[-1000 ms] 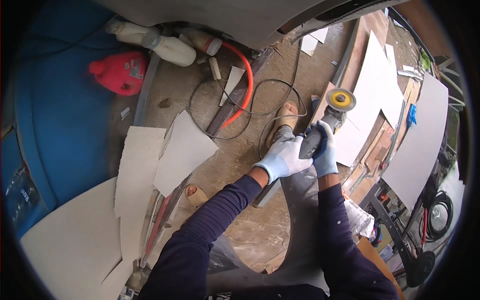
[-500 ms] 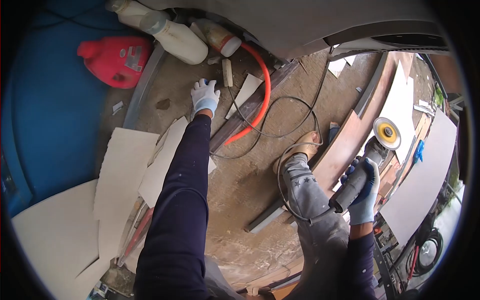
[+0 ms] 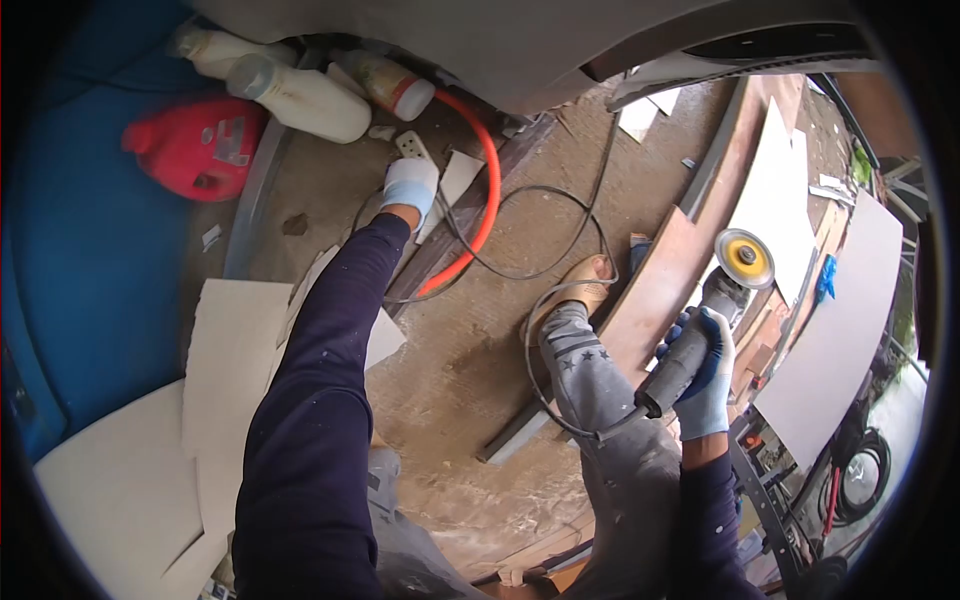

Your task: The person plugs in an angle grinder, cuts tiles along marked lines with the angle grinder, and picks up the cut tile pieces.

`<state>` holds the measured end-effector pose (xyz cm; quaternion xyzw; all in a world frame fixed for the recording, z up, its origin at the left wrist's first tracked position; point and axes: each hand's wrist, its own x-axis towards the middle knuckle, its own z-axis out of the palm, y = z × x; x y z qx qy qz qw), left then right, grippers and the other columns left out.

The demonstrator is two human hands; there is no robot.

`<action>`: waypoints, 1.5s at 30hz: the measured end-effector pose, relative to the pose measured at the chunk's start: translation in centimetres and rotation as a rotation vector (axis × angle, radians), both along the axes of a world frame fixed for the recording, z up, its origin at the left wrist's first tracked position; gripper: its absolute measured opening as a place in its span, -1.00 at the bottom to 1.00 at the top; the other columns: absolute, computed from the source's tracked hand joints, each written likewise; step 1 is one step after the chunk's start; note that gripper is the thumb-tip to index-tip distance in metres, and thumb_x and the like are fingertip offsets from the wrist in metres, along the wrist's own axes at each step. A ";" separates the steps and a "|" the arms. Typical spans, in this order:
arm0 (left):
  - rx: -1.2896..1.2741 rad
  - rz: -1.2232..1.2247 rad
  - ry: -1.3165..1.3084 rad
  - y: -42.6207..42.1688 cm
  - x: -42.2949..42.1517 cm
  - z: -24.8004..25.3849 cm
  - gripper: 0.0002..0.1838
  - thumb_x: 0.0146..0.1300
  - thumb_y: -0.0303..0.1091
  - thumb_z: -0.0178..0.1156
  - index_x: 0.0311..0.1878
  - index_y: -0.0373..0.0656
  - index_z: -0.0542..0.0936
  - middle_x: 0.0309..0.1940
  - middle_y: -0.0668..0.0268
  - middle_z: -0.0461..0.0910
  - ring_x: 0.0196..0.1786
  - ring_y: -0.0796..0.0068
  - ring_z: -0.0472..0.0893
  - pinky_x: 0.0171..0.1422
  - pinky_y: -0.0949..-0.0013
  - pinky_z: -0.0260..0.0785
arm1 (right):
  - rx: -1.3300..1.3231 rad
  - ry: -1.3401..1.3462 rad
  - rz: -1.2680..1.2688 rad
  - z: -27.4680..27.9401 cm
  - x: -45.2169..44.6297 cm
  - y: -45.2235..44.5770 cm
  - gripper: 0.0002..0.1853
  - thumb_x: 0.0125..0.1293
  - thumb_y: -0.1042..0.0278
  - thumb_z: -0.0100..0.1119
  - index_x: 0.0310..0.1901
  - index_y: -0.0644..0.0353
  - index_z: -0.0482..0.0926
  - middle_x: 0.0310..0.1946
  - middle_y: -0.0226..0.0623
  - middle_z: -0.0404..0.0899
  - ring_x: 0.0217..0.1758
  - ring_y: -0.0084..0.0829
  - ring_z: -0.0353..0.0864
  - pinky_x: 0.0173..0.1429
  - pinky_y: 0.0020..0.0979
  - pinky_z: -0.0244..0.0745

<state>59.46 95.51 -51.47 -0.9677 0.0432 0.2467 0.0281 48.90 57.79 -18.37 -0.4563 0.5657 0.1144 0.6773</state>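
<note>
My left hand (image 3: 411, 184), in a white and blue glove, is closed round the lower part of a pale power strip (image 3: 410, 146); its fingers are mostly hidden. The strip's socket face is turned up toward me. On the right, my right hand (image 3: 708, 362), gloved too, grips the grey body of an angle grinder (image 3: 678, 368). Its round disc (image 3: 744, 259) with a yellow centre points up and away from me. A dark cord (image 3: 541, 385) runs from the grinder's rear end, looping past my sandalled foot (image 3: 590, 285).
An orange hose (image 3: 492, 170) curves beside a dark wooden beam (image 3: 440, 235). Plastic bottles (image 3: 310, 98) and a red jug (image 3: 205, 148) stand at the upper left. Cut white sheets (image 3: 235, 370) lie left; planks and a large panel (image 3: 835, 330) lie right.
My left hand has gone from open fingers beside the power strip to closing on it, and the strip has turned to show its sockets. The view has shifted slightly; the grinder stays in my right hand.
</note>
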 end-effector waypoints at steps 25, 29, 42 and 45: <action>-1.002 -0.184 0.779 -24.4 -2.9 43.4 -0.59 0.36 0.02 0.30 -0.02 -0.15 0.76 -0.26 0.18 0.75 -0.21 0.20 0.73 -0.02 0.22 0.54 | 0.114 -0.353 -0.645 13.9 3.8 -16.2 -0.68 0.28 0.10 0.38 -0.08 0.06 0.54 -0.25 -0.42 0.55 -0.19 -0.42 0.63 -0.17 -0.22 0.67; -0.833 -0.364 0.223 -27.0 4.4 44.7 -0.75 0.21 -0.35 0.38 -0.04 -0.16 0.76 -0.23 0.06 0.76 -0.16 0.11 0.74 0.00 0.22 0.56 | -0.001 -0.397 -0.709 19.4 6.3 -25.7 -0.60 0.25 0.04 0.46 -0.02 0.01 0.53 -0.24 -0.43 0.54 -0.19 -0.44 0.62 -0.17 -0.21 0.66; -0.740 0.006 0.040 -37.6 19.2 39.7 -0.78 0.31 -0.44 0.33 0.01 -0.15 0.75 -0.30 0.17 0.78 -0.28 0.43 0.71 -0.08 0.34 0.52 | -0.352 -0.181 -0.367 24.7 6.4 -41.6 -0.63 0.21 0.26 0.43 -0.08 0.31 0.56 -0.42 -0.27 0.62 -0.47 -0.38 0.67 -0.39 -0.30 0.66; -0.640 -0.200 0.410 -39.4 20.6 37.2 -0.72 0.22 -0.44 0.36 0.01 -0.13 0.77 -0.28 0.17 0.79 -0.21 0.42 0.75 -0.07 0.33 0.55 | -0.497 -0.114 -0.304 23.3 8.0 -43.3 -0.62 0.17 0.28 0.47 -0.13 0.28 0.52 -0.42 -0.27 0.60 -0.50 -0.42 0.65 -0.46 -0.33 0.63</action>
